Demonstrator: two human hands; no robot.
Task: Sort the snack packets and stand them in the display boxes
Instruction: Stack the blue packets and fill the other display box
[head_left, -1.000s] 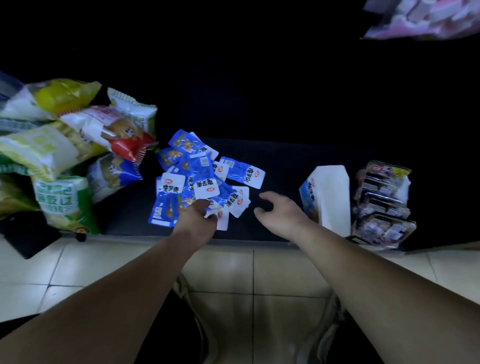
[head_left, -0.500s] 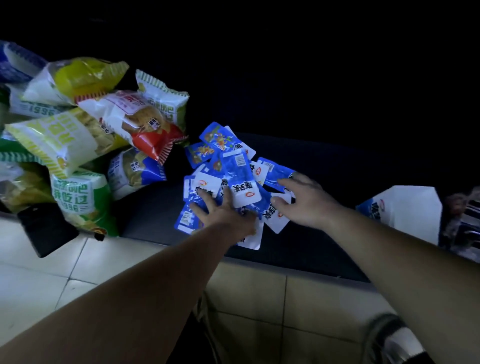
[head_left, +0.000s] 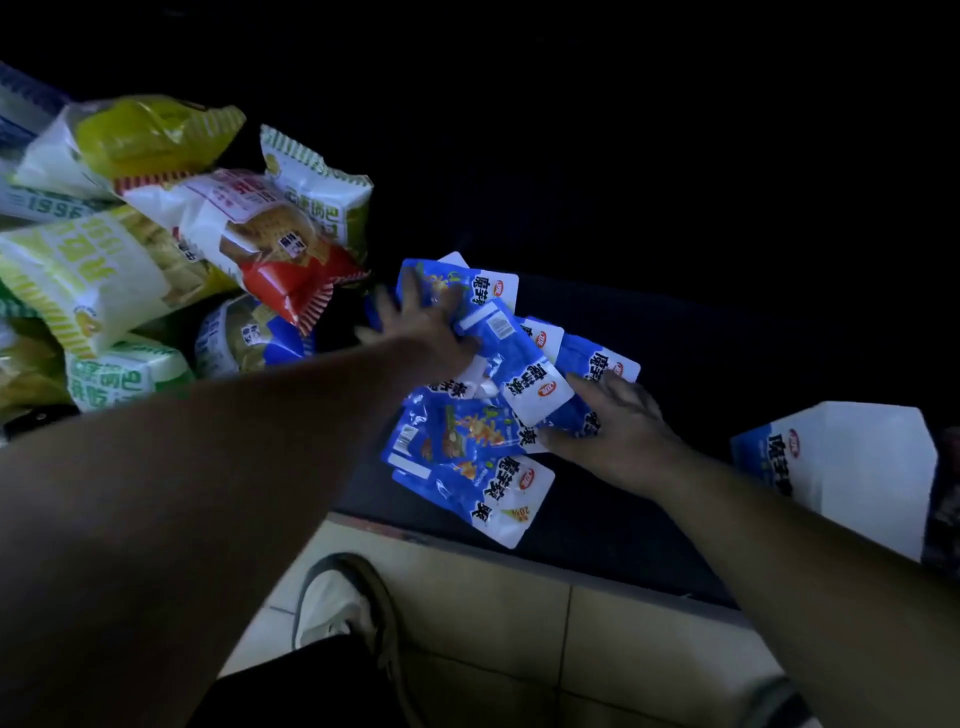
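Observation:
Several small blue-and-white snack packets (head_left: 498, 395) lie in a loose overlapping pile on a dark shelf (head_left: 675, 338). My left hand (head_left: 421, 322) lies flat with spread fingers on the far left part of the pile. My right hand (head_left: 618, 421) rests with straight fingers on the pile's right side, palm down. A white and blue display box (head_left: 852, 467) stands to the right of my right arm. What is inside the box is hidden.
Large snack bags (head_left: 156, 249) in green, yellow, white and red are heaped at the left, close to the pile. The shelf's front edge (head_left: 519, 551) runs above a tiled floor (head_left: 493, 623). My shoe (head_left: 332, 603) shows below. The back is dark.
My left hand has slid farther up and left across the pile, spreading its fingers. My right hand has moved onto the pile's right side. The view has closed in and shifted left.

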